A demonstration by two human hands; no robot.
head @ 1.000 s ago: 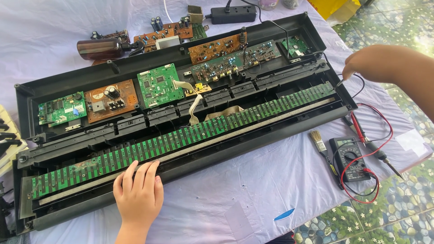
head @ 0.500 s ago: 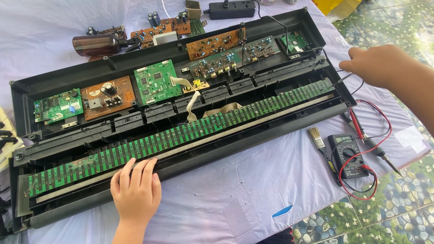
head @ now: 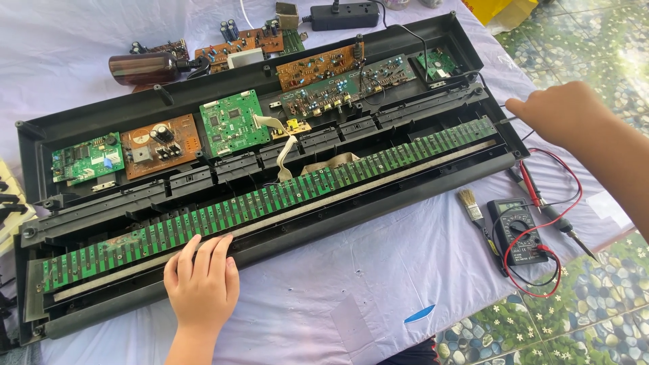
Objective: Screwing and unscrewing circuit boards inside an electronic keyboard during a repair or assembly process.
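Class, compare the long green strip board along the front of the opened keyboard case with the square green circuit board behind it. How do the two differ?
The long green strip board is narrow and runs nearly the whole case; the square green circuit board is compact and sits in the rear row. The strip shows repeated dark bars; the square board carries chips and a ribbon cable. The left hand lies on the strip board's front edge; no hand touches the square board. Both are green and lie in the black case.

We get bright, even daylight, soft shadows, sharp focus; glare on floor tiles (head: pixel 608 40) at top right.
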